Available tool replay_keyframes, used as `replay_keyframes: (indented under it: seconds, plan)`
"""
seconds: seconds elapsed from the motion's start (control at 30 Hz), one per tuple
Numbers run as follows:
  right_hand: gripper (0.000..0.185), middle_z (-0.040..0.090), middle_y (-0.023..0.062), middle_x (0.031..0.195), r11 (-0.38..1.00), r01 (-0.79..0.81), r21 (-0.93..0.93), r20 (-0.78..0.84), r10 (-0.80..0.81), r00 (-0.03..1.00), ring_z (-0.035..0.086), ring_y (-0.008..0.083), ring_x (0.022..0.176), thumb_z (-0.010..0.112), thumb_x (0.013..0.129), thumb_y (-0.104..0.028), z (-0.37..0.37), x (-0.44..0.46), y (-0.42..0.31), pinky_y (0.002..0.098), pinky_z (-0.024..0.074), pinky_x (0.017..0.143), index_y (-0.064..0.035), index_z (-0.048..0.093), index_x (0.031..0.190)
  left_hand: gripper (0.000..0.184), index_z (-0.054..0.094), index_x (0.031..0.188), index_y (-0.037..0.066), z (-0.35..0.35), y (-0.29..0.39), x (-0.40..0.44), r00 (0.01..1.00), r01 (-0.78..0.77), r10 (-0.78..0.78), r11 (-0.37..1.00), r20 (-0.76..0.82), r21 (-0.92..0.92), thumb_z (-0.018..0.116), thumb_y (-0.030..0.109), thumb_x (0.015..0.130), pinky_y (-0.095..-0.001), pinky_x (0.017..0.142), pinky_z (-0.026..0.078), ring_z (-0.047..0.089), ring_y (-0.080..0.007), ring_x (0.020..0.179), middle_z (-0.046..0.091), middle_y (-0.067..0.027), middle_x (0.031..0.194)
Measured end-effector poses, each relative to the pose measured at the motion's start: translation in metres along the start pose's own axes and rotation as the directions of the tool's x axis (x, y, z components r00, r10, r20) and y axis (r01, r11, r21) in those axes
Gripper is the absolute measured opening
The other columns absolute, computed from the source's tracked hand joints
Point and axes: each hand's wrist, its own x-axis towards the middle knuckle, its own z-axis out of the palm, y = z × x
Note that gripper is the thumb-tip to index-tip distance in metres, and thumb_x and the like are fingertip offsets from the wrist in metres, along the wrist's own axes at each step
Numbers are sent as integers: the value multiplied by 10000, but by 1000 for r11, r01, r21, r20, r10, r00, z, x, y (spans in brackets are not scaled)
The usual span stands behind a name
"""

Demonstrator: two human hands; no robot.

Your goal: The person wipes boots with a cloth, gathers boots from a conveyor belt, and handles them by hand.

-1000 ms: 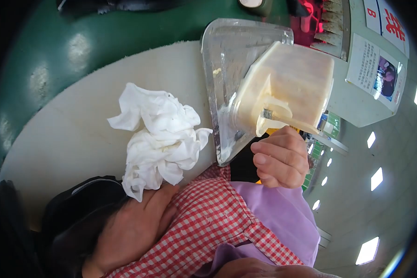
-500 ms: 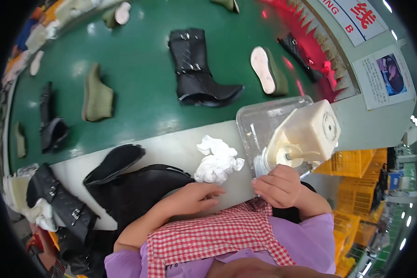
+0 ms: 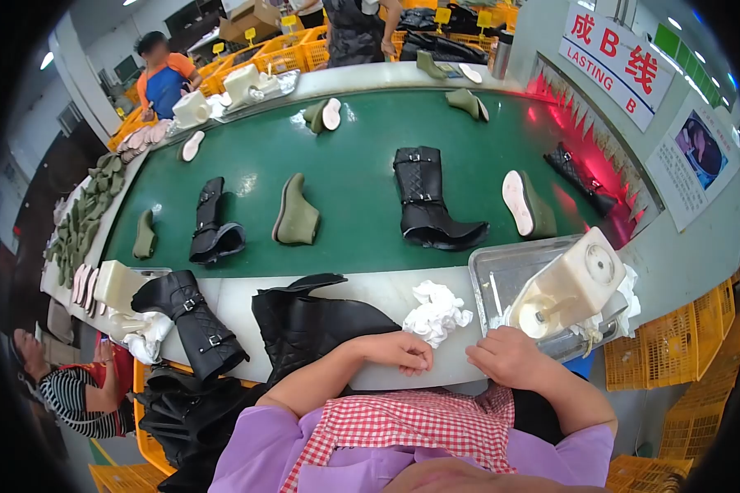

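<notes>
My left hand [image 3: 400, 352] hovers over the white counter edge with its fingers curled in; nothing shows in it. Behind it lies a crumpled white cloth [image 3: 437, 314]. A black quilted boot [image 3: 316, 324] lies on its side beside my left forearm. My right hand [image 3: 506, 357] is closed near the front of a clear tray [image 3: 492, 271], its fingertips turned toward my left hand; whatever it may hold is hidden. In the tray, a cream plastic container [image 3: 580, 267] with a round opening leans at an angle.
On the green belt [image 3: 349, 226] are a black buckled boot [image 3: 423, 197], an olive boot [image 3: 298, 214] and other footwear. Another buckled boot [image 3: 193, 316] lies at the left. Yellow crates [image 3: 670, 337] stand at right. Co-workers are across the belt and at left.
The view has tilted up, showing the far side of the belt and co-workers. My right hand has moved away from the container, toward my left hand. My left fingers have curled in.
</notes>
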Motion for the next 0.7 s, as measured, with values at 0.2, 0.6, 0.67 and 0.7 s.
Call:
replay_keyframes:
  seconds: [0.2,0.6,0.67,0.7]
  plan:
    - [156,556,40,679,999,-39,38,196,30,980,583,221,664,676,768,-189,13,-16,1,354,474,591,-76,605,847,181,605,976,26,0,-8,5,1000,-6,7,999,14,-47,536,194,969,-239,669,469,560,-83,719,613,-16,835]
    - [140,583,70,701,995,-90,41,349,70,935,606,259,732,656,770,-187,23,-19,0,387,486,641,-74,574,771,207,608,1072,16,2,-5,6,999,27,-27,1000,-37,-4,548,181,963,-244,674,486,583,-92,731,620,-33,844]
    - [139,586,72,706,994,-95,47,353,73,933,607,261,739,654,767,-185,24,-20,0,388,487,642,-72,573,768,205,608,1072,17,3,-5,6,999,32,-32,999,-41,-1,552,181,961,-245,672,487,586,-92,730,621,-34,845]
    - [139,589,74,711,995,-90,41,358,69,931,608,261,743,652,768,-186,26,-21,1,389,488,643,-71,574,767,206,607,1075,17,4,-4,5,998,34,-34,999,-55,-1,554,180,961,-243,671,488,587,-92,730,621,-35,844]
